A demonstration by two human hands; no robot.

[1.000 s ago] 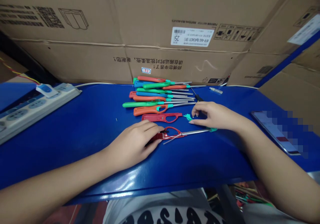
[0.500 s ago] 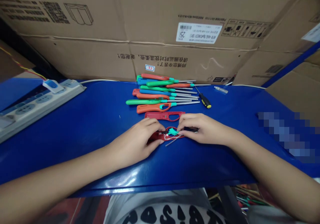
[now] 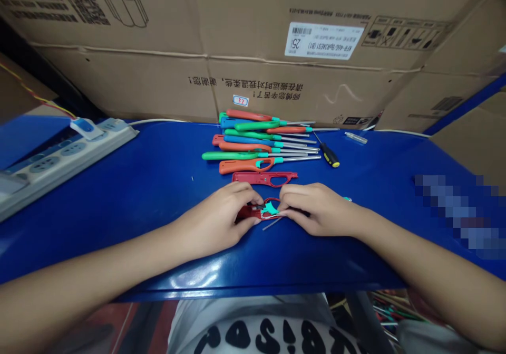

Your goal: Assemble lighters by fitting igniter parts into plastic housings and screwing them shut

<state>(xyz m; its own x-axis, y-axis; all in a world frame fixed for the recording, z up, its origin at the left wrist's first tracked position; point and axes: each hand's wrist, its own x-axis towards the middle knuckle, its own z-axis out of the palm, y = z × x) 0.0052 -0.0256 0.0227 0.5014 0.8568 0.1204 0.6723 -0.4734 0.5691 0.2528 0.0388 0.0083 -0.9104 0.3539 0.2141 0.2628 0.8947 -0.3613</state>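
Note:
On the blue table, the opened red lighter body (image 3: 245, 212) lies between my hands. My left hand (image 3: 227, 214) is closed around its left end, fingers above and thumb below. My right hand (image 3: 320, 209) pinches at the right side of the teal trigger (image 3: 271, 208), its fingertips hiding what they grip. A white wire (image 3: 269, 217) runs under the trigger, and a small black part shows by my left fingertips. Next to my right thumb lies a thin metal rod (image 3: 271, 224). Just beyond my hands is the other red shell half (image 3: 264, 179).
Several coloured long-nosed lighters (image 3: 245, 166) are piled behind, against a cardboard box (image 3: 158, 90). A yellow-black screwdriver (image 3: 329, 156) and a clear tube (image 3: 356, 137) lie to their right. At the left is a white power strip (image 3: 59, 164).
My right hand has shifted slightly in its pinch beside the trigger, and the trigger's angle differs a little. My left hand keeps its hold. The whole view has shifted slightly.

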